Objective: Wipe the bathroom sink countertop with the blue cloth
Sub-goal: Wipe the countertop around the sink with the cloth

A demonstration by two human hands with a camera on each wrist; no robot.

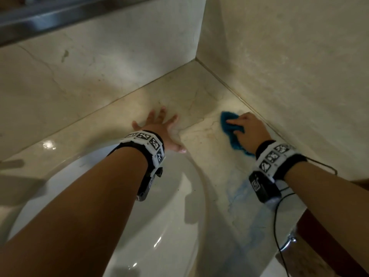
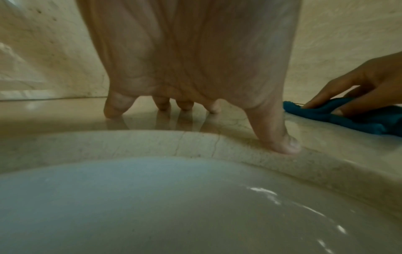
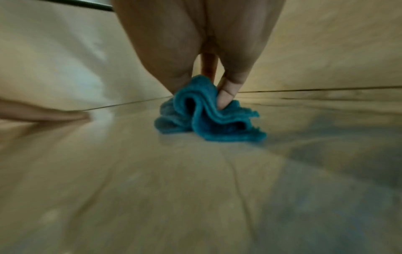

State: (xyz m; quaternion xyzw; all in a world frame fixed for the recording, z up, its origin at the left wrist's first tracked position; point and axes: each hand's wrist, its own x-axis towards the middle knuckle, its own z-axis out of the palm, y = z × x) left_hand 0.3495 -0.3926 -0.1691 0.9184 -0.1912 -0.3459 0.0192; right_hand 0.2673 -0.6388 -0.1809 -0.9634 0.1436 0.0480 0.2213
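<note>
The blue cloth (image 1: pixel 231 128) lies bunched on the beige marble countertop (image 1: pixel 201 108) near the right wall. My right hand (image 1: pixel 247 128) grips it, fingers on top and thumb tucked into its folds (image 3: pixel 226 96), and holds it down on the stone. The cloth (image 3: pixel 208 120) touches the surface in the right wrist view. My left hand (image 1: pixel 159 126) is spread flat on the countertop just behind the sink, fingers straight (image 2: pixel 161 103), thumb (image 2: pixel 280 137) on the basin's edge. The cloth (image 2: pixel 339 116) sits to the right of that thumb.
A white oval sink basin (image 1: pixel 159 216) fills the lower middle. Marble walls (image 1: pixel 289 66) close the corner behind and to the right. A damp bluish streak (image 1: pixel 239 192) marks the counter near the front edge. A black cable (image 1: pixel 277 226) hangs from the right wrist. A metal ledge (image 1: pixel 40 17) runs top left.
</note>
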